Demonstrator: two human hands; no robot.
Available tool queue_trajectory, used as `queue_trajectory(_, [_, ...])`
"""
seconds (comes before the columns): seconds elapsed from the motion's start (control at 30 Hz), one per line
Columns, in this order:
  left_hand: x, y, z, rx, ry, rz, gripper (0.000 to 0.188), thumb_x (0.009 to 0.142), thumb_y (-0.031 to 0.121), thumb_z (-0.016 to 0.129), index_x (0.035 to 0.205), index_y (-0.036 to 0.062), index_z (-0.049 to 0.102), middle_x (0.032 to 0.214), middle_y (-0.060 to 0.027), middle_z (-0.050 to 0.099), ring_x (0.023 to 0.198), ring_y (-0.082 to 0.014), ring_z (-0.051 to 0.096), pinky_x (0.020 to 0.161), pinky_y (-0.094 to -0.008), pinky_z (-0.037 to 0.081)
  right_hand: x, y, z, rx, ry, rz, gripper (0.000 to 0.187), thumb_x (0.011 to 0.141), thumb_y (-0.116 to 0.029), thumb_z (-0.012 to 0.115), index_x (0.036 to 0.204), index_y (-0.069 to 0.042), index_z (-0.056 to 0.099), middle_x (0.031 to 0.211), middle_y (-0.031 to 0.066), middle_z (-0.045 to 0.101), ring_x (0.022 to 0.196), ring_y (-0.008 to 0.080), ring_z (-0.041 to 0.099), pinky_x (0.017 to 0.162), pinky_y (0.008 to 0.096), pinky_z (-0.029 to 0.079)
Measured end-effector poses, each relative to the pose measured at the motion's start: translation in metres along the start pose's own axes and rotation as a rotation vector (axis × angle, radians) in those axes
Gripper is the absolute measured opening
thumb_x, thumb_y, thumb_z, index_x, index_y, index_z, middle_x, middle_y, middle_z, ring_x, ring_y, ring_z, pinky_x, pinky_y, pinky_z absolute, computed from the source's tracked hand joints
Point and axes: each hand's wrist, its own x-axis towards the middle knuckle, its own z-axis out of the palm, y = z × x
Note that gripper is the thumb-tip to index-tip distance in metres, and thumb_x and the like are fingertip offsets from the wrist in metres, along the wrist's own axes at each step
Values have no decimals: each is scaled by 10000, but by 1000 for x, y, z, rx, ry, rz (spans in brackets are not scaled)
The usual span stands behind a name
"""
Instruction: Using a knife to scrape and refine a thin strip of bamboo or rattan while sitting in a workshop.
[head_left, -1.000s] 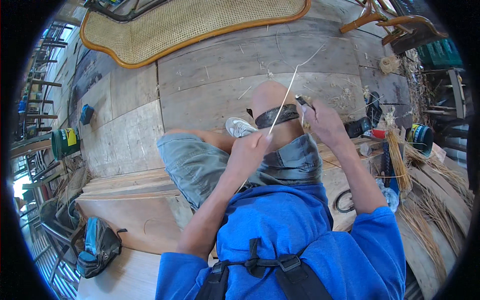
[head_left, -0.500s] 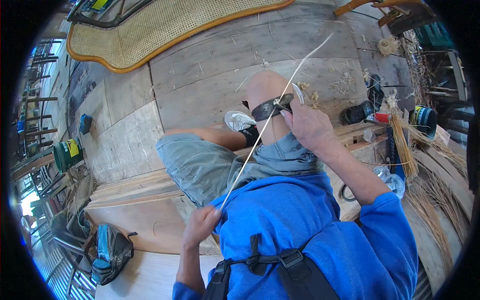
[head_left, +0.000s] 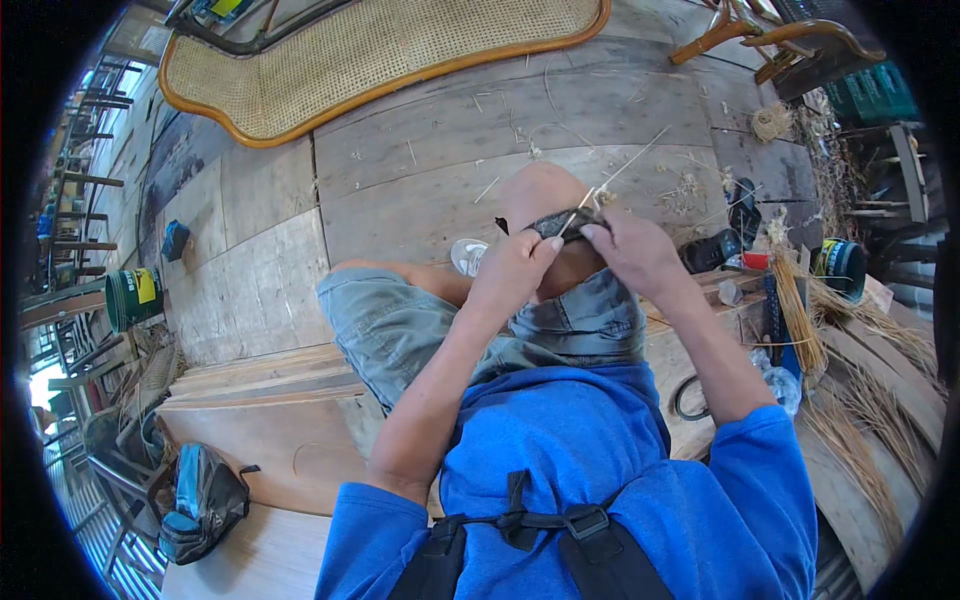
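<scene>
A thin pale cane strip (head_left: 626, 164) runs over the dark band (head_left: 548, 226) strapped round my bent right knee and sticks out beyond it. My left hand (head_left: 512, 266) is closed on the strip's near part, thumb and finger pinched together just beside the band. Against the band's other side rests my right hand (head_left: 640, 252), its thumb pressed down and its fingers curled underneath. What those fingers grip is hidden behind the thumb and the band.
A woven cane panel with a wooden rim (head_left: 270, 125) lies at the far left. Fibre scraps (head_left: 685, 185) litter the floor. Bundled strands (head_left: 795, 310) and a dark green bucket (head_left: 842, 262) are at the right. A backpack (head_left: 203, 505) sits at the near left.
My left hand has moved from beside my waist up to the knee, close to my right hand. The strip's long near length no longer stretches across my lap.
</scene>
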Motion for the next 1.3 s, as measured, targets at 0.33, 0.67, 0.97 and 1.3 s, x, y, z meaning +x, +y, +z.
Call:
queue_trajectory(0.33, [-57, -32, 6, -34, 12, -78, 352, 870, 294, 499, 736, -30, 530, 706, -246, 555, 682, -386, 571, 591, -430, 429, -10, 6, -17, 161, -73, -28, 350, 874, -333, 461, 1057, -37, 504, 860, 240, 608, 829, 421, 576, 730, 487, 461])
queue_trajectory(0.67, [0, -17, 25, 62, 100, 58, 322, 883, 253, 464, 745, -26, 546, 743, -259, 564, 741, -414, 563, 624, -457, 440, -12, -32, 3, -83, -77, 65, 310, 888, -292, 466, 1050, -29, 448, 763, 236, 605, 725, 408, 596, 634, 491, 465])
queue_trajectory(0.97, [-177, -93, -54, -150, -146, -333, 326, 873, 259, 495, 661, 12, 488, 535, -36, 439, 499, -112, 401, 464, -292, 339, -1, -33, 7, -177, -120, 58, 314, 903, -326, 427, 1039, -44, 399, 731, 213, 614, 701, 404, 604, 626, 502, 473])
queue_trajectory(1.3, [-255, -143, -84, 632, -129, -293, 307, 825, 327, 575, 881, 25, 592, 789, -133, 593, 749, -322, 565, 676, -422, 443, 2, -42, 10, -150, -108, 46, 340, 892, -342, 441, 1075, -58, 404, 758, 234, 615, 734, 422, 602, 668, 509, 476])
